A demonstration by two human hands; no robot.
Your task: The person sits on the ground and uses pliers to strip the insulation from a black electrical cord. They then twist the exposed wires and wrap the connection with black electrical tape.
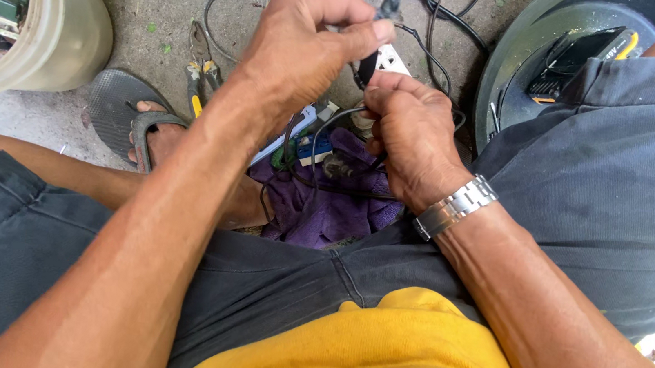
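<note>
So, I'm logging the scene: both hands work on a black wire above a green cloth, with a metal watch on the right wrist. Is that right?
Not quite: the head view shows the cloth is purple, not green. The left hand and right hand do work on the black wire, watch on the right wrist.

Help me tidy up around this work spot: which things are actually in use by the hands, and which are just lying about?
In use:
left hand
right hand
thin black cable, pinched between both
small white block at the fingers

Lying about:
yellow-handled pliers
crumpled purple cloth
cream plastic bucket
round black drum
</note>
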